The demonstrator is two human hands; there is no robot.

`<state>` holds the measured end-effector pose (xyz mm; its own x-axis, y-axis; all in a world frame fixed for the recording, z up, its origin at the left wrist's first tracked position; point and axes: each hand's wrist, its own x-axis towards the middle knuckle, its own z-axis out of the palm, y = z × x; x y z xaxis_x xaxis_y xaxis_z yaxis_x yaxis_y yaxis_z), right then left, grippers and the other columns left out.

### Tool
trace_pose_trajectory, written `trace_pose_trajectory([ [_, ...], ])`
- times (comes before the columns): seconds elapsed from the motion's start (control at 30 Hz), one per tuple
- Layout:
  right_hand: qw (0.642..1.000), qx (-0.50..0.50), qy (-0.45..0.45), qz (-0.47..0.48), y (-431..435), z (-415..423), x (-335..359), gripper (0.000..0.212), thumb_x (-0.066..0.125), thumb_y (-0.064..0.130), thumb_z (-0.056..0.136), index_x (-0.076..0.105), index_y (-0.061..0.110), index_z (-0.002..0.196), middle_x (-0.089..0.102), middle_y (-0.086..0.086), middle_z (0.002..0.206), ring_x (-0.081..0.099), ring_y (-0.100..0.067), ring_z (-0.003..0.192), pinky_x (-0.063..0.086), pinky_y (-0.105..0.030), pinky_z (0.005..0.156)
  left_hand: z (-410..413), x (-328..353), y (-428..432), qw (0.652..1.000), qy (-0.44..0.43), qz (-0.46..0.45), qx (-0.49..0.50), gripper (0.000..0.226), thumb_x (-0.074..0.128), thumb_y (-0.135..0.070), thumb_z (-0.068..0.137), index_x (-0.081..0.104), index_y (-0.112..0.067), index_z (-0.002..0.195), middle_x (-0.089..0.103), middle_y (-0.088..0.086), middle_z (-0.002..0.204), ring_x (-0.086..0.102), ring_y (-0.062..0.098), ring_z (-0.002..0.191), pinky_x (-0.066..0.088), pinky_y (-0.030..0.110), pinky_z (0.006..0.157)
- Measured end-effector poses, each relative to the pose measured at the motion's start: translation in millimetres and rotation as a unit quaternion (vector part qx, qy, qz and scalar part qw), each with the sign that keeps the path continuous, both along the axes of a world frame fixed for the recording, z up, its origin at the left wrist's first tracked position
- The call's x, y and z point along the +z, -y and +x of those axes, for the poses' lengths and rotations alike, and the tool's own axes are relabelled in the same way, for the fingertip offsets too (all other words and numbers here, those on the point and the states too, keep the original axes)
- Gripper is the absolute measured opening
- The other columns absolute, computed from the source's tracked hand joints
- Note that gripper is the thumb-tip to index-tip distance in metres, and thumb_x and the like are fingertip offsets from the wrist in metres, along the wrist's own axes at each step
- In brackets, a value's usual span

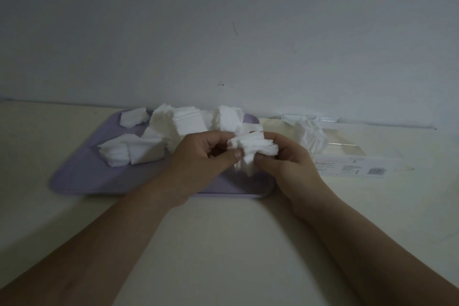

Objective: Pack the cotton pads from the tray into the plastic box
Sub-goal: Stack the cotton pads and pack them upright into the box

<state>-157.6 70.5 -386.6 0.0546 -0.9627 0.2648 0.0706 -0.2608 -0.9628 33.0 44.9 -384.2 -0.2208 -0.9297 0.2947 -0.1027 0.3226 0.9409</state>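
A lilac tray [82, 176] lies on the table against the wall, with several piles of white square cotton pads [134, 150] on its left and back parts. Above the tray's right side, my left hand [206, 156] and my right hand [285, 159] together grip a bunch of cotton pads [253, 148], fingers curled round it from both sides. To the right of the tray lies the clear plastic box [347, 154], with some cotton pads [313, 136] standing in its left end and a printed label on its front.
The pale table [223, 243] reaches from the wall to the near edge of view. A grey-white wall [223, 32] rises right behind the tray and box. My two forearms cross the table's near part.
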Motion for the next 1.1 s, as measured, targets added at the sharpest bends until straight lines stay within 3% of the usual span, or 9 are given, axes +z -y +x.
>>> trace_pose_trajectory([
  [0.07,1.000,-0.008,0.001,-0.007,-0.8,0.2,0.4,0.037,0.056,-0.017,0.091,0.073,0.005,0.115,0.078,-0.013,0.108,0.073,-0.021,0.102,0.057,-0.031,0.089,1.3,0.5,0.1,1.000,0.004,-0.006,0.002,0.018,0.071,-0.012,0.095,0.080,-0.018,0.109,0.081,0.002,0.102,0.074,0.018,0.099,0.058,0.035,0.097],
  [0.23,0.999,-0.044,-0.016,-0.011,-3.3,1.8,-0.7,0.024,0.062,0.000,0.097,0.076,0.010,0.115,0.080,-0.006,0.108,0.072,-0.028,0.111,0.055,-0.042,0.100,-1.5,1.1,0.2,0.999,-0.004,-0.010,0.045,0.014,0.065,-0.013,0.100,0.079,-0.014,0.102,0.068,-0.020,0.065,0.054,-0.009,0.054,0.040,0.004,0.058],
  [0.5,0.984,-0.164,-0.062,0.010,-0.2,-0.7,-4.7,0.011,0.068,0.024,0.095,0.079,0.024,0.097,0.079,-0.002,0.088,0.070,-0.014,0.082,0.056,-0.040,0.081,1.0,5.1,3.9,0.984,-0.060,-0.005,0.169,0.017,0.055,-0.018,0.105,0.070,-0.015,0.100,0.053,0.005,0.057,0.043,0.006,0.041,0.035,0.015,0.043],
  [0.6,0.980,-0.185,-0.075,0.015,0.4,-0.7,-4.4,0.011,0.068,0.025,0.095,0.079,0.023,0.098,0.080,0.000,0.086,0.070,-0.012,0.081,0.058,-0.047,0.085,2.9,6.7,2.5,0.991,-0.083,0.015,0.102,0.015,0.056,-0.020,0.105,0.070,-0.015,0.104,0.052,0.003,0.060,0.044,0.013,0.046,0.034,0.020,0.043],
  [0.73,0.992,-0.115,-0.047,0.023,-1.8,-0.8,-2.0,0.015,0.070,0.015,0.095,0.078,0.018,0.107,0.081,0.000,0.095,0.076,-0.015,0.094,0.061,-0.043,0.089,-0.8,4.2,-3.6,1.000,0.000,0.016,-0.005,0.009,0.064,-0.017,0.100,0.073,-0.015,0.100,0.066,0.004,0.070,0.047,0.018,0.047,0.040,0.021,0.047],
  [0.8,0.996,-0.075,-0.037,0.019,-3.5,-1.5,0.9,0.019,0.067,0.006,0.095,0.077,0.011,0.110,0.081,-0.001,0.099,0.077,-0.016,0.097,0.060,-0.032,0.089,-2.6,4.3,-3.9,1.000,0.006,0.006,0.012,0.008,0.065,-0.014,0.099,0.072,-0.017,0.098,0.073,-0.008,0.074,0.050,0.014,0.045,0.042,0.018,0.048],
  [0.9,0.998,-0.039,-0.038,0.006,-5.2,-0.1,3.8,0.019,0.064,0.005,0.097,0.077,0.008,0.111,0.081,-0.002,0.103,0.076,-0.014,0.100,0.058,-0.023,0.087,-2.9,4.6,-2.7,0.999,0.006,0.009,0.037,0.007,0.065,-0.015,0.099,0.070,-0.011,0.103,0.078,-0.004,0.083,0.054,0.015,0.048,0.043,0.017,0.050],
  [1.03,0.999,-0.012,-0.014,0.032,-2.6,-2.0,5.7,0.026,0.059,-0.004,0.095,0.077,0.006,0.109,0.079,-0.010,0.106,0.074,-0.025,0.106,0.056,-0.036,0.096,-3.5,3.3,-1.8,0.998,0.010,0.006,0.066,0.006,0.069,-0.018,0.097,0.072,-0.015,0.101,0.076,0.012,0.091,0.058,0.015,0.056,0.049,0.021,0.058],
  [1.1,0.999,0.017,0.005,0.038,-2.6,-2.6,7.1,0.025,0.061,-0.003,0.093,0.077,0.005,0.110,0.078,-0.015,0.108,0.073,-0.031,0.108,0.055,-0.040,0.098,-3.4,1.7,-0.8,0.997,0.004,-0.002,0.074,0.004,0.071,-0.017,0.096,0.074,-0.020,0.097,0.076,0.010,0.090,0.062,0.014,0.064,0.054,0.026,0.064],
])
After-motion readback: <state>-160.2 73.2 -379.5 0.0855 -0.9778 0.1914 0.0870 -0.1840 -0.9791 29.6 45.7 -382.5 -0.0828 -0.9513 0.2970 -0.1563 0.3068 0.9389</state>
